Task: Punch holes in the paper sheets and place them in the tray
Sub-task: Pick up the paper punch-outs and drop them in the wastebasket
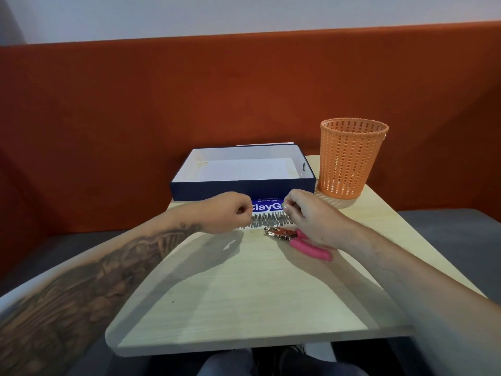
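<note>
A printed paper sheet (267, 210), blue with white letters and a grey pattern below, hangs just in front of the tray. My left hand (226, 213) pinches its left edge and my right hand (303, 215) pinches its right edge, so both hands hold it up between them. Below the sheet, on the table, lies a hole punch (292, 238) with pink handles and a metal head, partly hidden under my right wrist. The tray (241, 187) is a dark blue box with a white inside, standing at the far edge of the table.
An orange mesh basket (352, 158) stands to the right of the tray. The light wooden table (244, 294) is narrow; its front edge is near my knees. An orange padded wall rises behind the tray.
</note>
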Tool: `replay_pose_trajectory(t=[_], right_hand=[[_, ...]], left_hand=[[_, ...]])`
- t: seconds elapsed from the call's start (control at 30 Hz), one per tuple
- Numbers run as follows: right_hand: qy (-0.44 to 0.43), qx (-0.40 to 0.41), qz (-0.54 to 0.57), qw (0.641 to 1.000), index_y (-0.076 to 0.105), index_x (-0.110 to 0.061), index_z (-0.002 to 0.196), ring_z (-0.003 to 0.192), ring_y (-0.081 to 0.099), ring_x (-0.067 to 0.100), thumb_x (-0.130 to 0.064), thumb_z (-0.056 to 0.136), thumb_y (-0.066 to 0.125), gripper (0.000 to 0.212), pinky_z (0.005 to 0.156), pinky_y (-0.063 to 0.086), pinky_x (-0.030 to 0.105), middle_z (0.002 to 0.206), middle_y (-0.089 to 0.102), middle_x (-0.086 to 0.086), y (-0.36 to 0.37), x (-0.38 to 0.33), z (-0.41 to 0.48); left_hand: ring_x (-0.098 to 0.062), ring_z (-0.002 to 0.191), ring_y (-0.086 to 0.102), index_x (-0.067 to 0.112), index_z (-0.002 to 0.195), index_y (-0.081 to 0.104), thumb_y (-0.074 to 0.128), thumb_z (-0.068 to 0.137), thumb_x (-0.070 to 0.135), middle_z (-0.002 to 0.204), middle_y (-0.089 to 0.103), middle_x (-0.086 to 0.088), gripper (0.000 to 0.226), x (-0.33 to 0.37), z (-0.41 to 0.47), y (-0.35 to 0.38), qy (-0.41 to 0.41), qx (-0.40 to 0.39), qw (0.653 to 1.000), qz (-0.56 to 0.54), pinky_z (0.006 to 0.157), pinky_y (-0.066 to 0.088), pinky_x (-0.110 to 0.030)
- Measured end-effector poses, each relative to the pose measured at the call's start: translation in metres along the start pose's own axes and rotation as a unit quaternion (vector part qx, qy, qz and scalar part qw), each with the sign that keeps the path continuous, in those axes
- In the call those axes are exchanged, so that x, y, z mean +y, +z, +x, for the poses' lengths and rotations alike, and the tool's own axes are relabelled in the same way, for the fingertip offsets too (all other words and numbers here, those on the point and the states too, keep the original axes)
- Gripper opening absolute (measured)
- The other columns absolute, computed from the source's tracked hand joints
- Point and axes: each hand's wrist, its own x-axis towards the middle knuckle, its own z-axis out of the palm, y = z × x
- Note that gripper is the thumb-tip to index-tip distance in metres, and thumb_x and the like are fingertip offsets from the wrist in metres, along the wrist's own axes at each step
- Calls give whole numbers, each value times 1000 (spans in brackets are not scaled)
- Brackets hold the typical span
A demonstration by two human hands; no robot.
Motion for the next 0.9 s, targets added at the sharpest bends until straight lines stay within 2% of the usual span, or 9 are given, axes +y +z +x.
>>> replay_pose_trajectory(t=[0.13, 0.2, 0.27, 0.33, 0.47, 0.63, 0.77, 0.9], right_hand=[[4, 35, 7, 999, 51, -29, 87, 73, 53, 11, -21, 106, 47, 21, 64, 41, 32, 83, 57, -8, -23, 5, 10], [6, 72, 1, 997, 49, -32, 84, 75, 52, 9, -21, 106, 47, 25, 65, 38, 33, 83, 56, -10, -48, 6, 19], [5, 109, -7, 994, 49, -30, 85, 76, 50, 9, -19, 106, 47, 24, 67, 34, 32, 83, 54, -11, -77, 5, 28], [13, 138, -16, 990, 50, -28, 86, 70, 47, 8, -19, 107, 46, 23, 63, 32, 30, 79, 51, -10, -109, 6, 37], [44, 187, -61, 979, 56, -28, 97, 75, 55, 12, -27, 107, 47, 13, 59, 39, 31, 85, 58, -8, -160, 19, 58], [106, 152, -100, 978, 60, -24, 107, 82, 59, 15, -32, 107, 46, 16, 68, 49, 36, 93, 62, -5, -179, 46, 84], [134, 114, -126, 976, 60, -24, 104, 78, 57, 12, -32, 107, 47, 15, 63, 42, 32, 95, 65, -2, -182, 67, 96], [141, 91, -117, 979, 60, -25, 102, 78, 55, 8, -31, 107, 48, 14, 58, 39, 27, 90, 61, -7, -183, 79, 98]], left_hand=[[-8, 55, 45, 7, 89, 61, 51, 99, 15, 70, 55, 4, 16, 15, 18, -15, 10, 60, 997, -47, 51, 40, -18], [-9, 52, 48, 12, 83, 58, 51, 98, 13, 66, 53, 4, 17, 30, 35, -29, 32, 104, 991, -73, 51, 45, -20], [-12, 53, 51, 15, 81, 57, 51, 98, 14, 69, 53, 1, 17, 47, 55, -45, 52, 134, 985, -93, 52, 49, -24], [-13, 56, 51, 16, 81, 57, 51, 97, 14, 72, 54, 0, 18, 68, 77, -62, 74, 152, 980, -102, 55, 51, -27], [-9, 61, 52, 16, 83, 61, 53, 99, 17, 75, 58, 3, 18, 106, 124, -84, 107, 165, 976, -97, 55, 50, -24], [-10, 67, 53, 16, 84, 64, 55, 98, 18, 76, 60, 4, 18, 127, 180, -89, 118, 189, 972, -78, 56, 43, -22], [-11, 72, 54, 12, 95, 69, 54, 99, 19, 84, 63, 1, 17, 131, 209, -83, 110, 181, 975, -64, 57, 42, -24], [-13, 85, 59, 16, 95, 67, 55, 101, 20, 96, 67, -2, 14, 129, 223, -80, 97, 163, 980, -63, 67, 49, -24]])
